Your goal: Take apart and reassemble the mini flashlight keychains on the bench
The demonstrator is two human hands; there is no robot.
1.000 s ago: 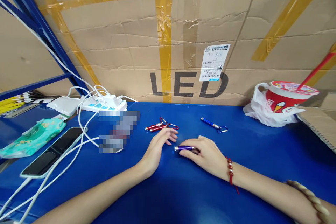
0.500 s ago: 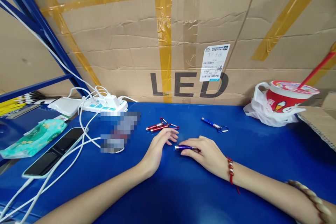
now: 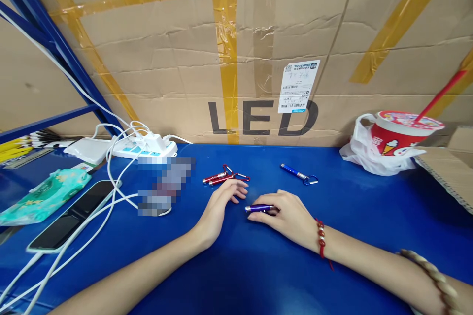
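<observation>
A cardboard box (image 3: 177,59) stands behind the blue counter (image 3: 266,270), at twelve o'clock. On the counter, a power strip (image 3: 155,151) lies at ten o'clock and a red cup (image 3: 401,137) at two. The right hand (image 3: 291,214) grips a purple flashlight (image 3: 258,208), its tip toward nine o'clock; the left hand (image 3: 218,209), loosely curled and free, has two red flashlights (image 3: 221,180) at twelve.
</observation>
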